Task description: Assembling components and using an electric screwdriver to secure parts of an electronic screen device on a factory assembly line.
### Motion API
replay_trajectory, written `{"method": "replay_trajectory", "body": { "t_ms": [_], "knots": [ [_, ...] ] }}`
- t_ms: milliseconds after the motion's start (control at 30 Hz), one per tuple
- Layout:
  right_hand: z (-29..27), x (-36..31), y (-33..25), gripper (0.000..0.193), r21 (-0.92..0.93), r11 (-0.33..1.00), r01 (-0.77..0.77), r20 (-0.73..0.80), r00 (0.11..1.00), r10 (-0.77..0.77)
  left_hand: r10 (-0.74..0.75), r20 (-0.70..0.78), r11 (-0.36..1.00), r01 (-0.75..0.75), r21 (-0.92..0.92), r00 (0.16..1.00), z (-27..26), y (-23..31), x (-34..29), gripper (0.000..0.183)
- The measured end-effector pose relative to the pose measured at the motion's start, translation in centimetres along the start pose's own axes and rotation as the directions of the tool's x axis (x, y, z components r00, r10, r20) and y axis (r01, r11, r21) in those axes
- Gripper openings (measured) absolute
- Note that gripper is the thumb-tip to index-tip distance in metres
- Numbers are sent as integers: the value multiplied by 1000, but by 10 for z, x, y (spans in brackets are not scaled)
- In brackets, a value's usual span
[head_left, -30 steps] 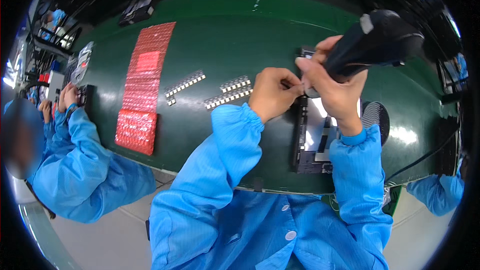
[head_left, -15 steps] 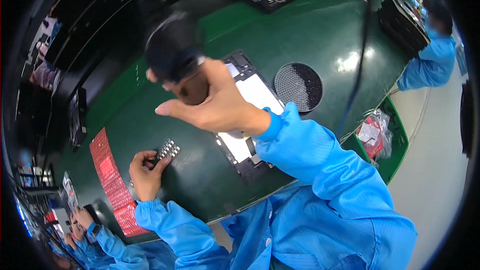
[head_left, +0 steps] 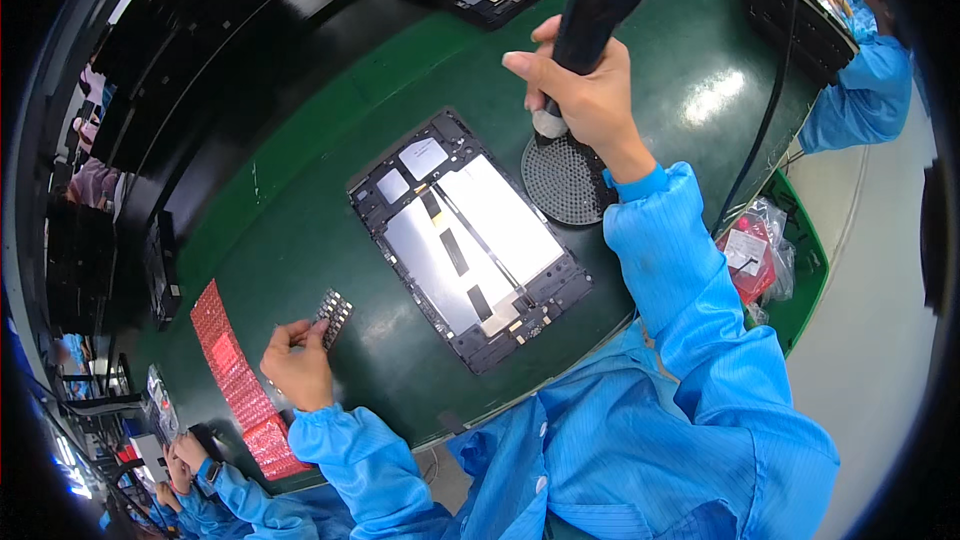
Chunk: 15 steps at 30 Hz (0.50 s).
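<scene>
Black tool point(head_left: 605, 5), one, gripped by right hand point(head_left: 588, 95), left hand point(head_left: 300, 368) (hold unclear), one opened tablet point(head_left: 512, 218)

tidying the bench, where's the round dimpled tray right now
In the head view, the round dimpled tray sits just right of the opened tablet, below the black handheld driver in the right hand.

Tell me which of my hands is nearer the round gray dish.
Right. Your right hand, gripping a black tool, is at the far side of the round gray dish; your left hand is well left, beyond the flat device.
</scene>
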State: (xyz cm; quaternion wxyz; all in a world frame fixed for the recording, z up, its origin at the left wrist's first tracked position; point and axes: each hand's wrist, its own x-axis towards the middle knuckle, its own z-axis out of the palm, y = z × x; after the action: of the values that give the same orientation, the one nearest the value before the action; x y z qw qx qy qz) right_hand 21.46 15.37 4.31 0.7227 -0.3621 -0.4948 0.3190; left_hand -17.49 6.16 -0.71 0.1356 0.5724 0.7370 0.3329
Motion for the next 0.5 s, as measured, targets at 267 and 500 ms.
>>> {"method": "replay_trajectory", "body": {
  "t_ms": [267, 500],
  "knots": [
    [4, 5, 15, 29, 10, 1000, 2, 20, 1000, -2, 196, -78, 970, -204, -129, 978, 38, 43, -21, 13],
    [6, 4, 18, 29, 5, 1000, 3, 40, 999, -4, 378, -106, 920, -386, -73, 920, 45, 49, -23, 11]
  ]
}}
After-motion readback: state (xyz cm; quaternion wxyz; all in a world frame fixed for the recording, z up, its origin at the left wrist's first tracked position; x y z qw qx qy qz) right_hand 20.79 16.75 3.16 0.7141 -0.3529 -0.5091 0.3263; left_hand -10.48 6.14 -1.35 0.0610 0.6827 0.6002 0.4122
